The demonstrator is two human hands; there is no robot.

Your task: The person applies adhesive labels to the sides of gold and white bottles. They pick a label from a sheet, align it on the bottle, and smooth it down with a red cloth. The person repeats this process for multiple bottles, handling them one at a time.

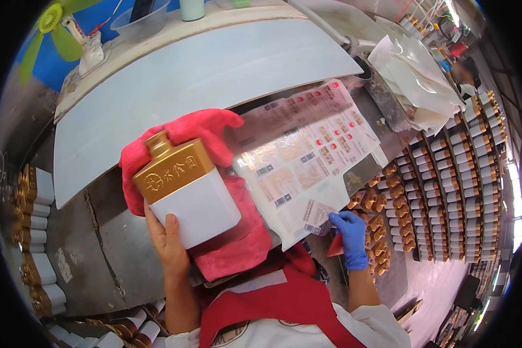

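My bare left hand (171, 240) grips the lower side of a flat, square-shouldered bottle (206, 203), white below and gold above, with raised characters and an emblem. The bottle lies tilted on a bunched red cloth (238, 232), its gold neck toward the upper left. My right hand (352, 236), in a blue glove, pinches the corner of a small clear label (320, 214) at the near edge of the label sheets (298, 151). A red, flat, pointed piece (334, 246) shows under the gloved fingers; whether the hand holds it, I cannot tell.
A pale board (197, 64) spans the far side. Wet-looking clear sheets (414, 72) lie over a tray at the back right. Racks of white-and-gold bottles (446, 185) stand right; more bottles (37, 226) line the left. A green fan (49, 29) stands far left.
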